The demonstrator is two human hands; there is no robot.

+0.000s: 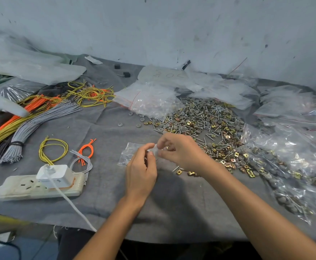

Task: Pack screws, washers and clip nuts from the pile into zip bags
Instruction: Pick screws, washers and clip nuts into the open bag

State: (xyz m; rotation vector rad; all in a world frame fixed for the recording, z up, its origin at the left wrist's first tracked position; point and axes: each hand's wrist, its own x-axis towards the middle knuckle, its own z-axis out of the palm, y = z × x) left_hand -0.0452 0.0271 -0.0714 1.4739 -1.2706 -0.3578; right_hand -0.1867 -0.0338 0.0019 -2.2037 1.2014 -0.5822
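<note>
A small clear zip bag [130, 152] is noted flat on the grey-covered bench [100, 128], about midway along it and somewhat nearer the near edge than the far one. Its long axis runs roughly parallel to the near edge, with the body trailing toward the left edge and one end gathered up between both hands. That end is pinched by the left hand [141, 167] between thumb and curled fingers. It is met from the other side by the right hand [179, 150], whose thumb and forefinger are closed on the same end, while the other fingers are loosely curled. Whether any hardware is held inside that pinch cannot be told. A few screws appear to lie in the bag already. The pile [200, 119] of screws, washers and clip nuts is spread beyond and to the right of the hands, toward the far right corner — the right hand is clearly the nearer. A stray clip nut [179, 172] lies just beside the right wrist. The next reach is judged to fall to the right hand, with the bag end kept by the left. Filled bags [288, 171] are heaped along the right edge.
</note>
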